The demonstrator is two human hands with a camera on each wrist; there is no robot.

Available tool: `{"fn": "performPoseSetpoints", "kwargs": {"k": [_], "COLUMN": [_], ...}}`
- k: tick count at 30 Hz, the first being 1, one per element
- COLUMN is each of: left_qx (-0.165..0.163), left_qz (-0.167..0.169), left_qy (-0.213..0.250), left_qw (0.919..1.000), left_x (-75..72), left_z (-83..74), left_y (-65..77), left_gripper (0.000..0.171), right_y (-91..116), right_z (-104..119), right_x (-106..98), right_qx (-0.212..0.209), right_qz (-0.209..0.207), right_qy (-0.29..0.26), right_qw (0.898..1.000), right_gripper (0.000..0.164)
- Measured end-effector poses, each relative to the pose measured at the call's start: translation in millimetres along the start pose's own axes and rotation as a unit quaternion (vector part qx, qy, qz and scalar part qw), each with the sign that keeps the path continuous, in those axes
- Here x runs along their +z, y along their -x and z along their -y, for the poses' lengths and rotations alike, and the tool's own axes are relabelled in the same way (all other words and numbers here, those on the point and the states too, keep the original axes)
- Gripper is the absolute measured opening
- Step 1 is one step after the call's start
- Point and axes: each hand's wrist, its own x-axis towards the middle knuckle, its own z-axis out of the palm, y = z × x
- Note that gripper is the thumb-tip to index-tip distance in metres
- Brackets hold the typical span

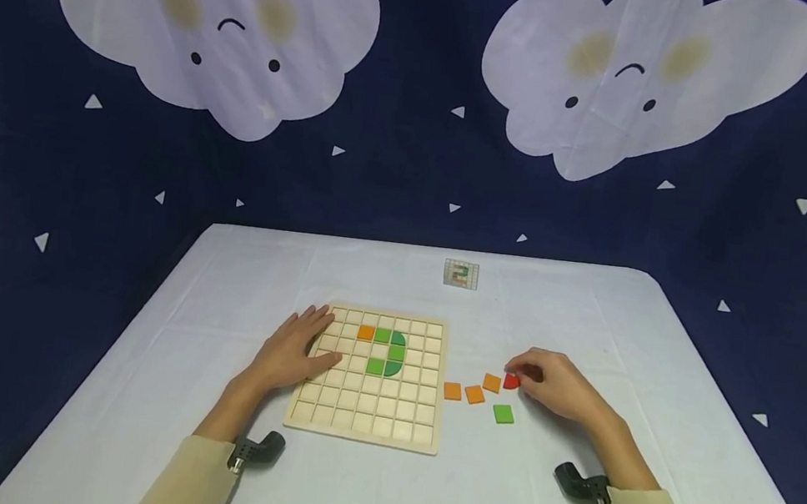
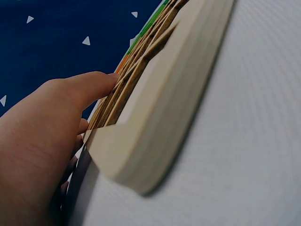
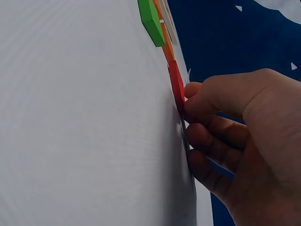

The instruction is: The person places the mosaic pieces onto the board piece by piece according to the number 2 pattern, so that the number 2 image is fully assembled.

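Observation:
A wooden grid board [image 1: 362, 424] lies on the white table, holding an orange square tile [image 1: 366, 332], several green square tiles [image 1: 396, 353] and dark green curved tiles [image 1: 393, 368] in its cells. My left hand [image 1: 293, 352] rests on the board's left edge, fingers straight and spread, thumb over the grid; the left wrist view shows the thumb [image 2: 94, 87] against the dividers. Right of the board, my right hand [image 1: 557, 383] pinches a red rounded tile [image 1: 511, 381] at its edge between thumb and forefinger, low at the tabletop. Its other fingers [image 3: 211, 143] are curled.
Loose orange square tiles [image 1: 474, 394] and a green square tile [image 1: 503, 414] lie between the board and my right hand. At the back stands a small pattern card [image 1: 460, 274] showing a grid with coloured shapes. A dark blue curtain [image 1: 397, 184] hangs behind the table.

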Motion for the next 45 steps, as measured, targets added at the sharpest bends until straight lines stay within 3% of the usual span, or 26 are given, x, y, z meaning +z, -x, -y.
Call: {"fn": "performPoseSetpoints", "kwargs": {"k": [12,23,30,37,45], "left_qx": [0.0,0.006,0.005,-0.004,-0.003], "left_qz": [0.002,-0.011,-0.009,-0.004,-0.005], "left_qy": [0.002,0.004,0.004,0.005,0.001], "left_qw": [1.0,0.9999,0.9999,1.0,1.0], "left_x": [1.4,0.2,1.5,1.0,0.9], "left_z": [1.4,0.2,0.2,-0.2,0.5], "left_y": [-0.6,0.7,0.2,0.7,0.7], "left_gripper": [0.085,0.085,0.086,0.084,0.084], "right_y": [-0.1,3.7,4.0,5.2,7.3], "right_z": [-1.5,5.6,6.2,2.1,7.5], "right_x": [-3.4,-4.2,-3.6,-3.9,-5.0], "right_qx": [0.01,0.035,0.038,0.024,0.003], "right_qz": [-0.008,0.049,0.045,0.026,0.056], "right_qy": [0.011,-0.041,-0.029,-0.007,-0.002], "right_qw": [1.0,0.997,0.998,0.999,0.998], "right_gripper": [0.022,0.025,0.025,0.023,0.031]}}
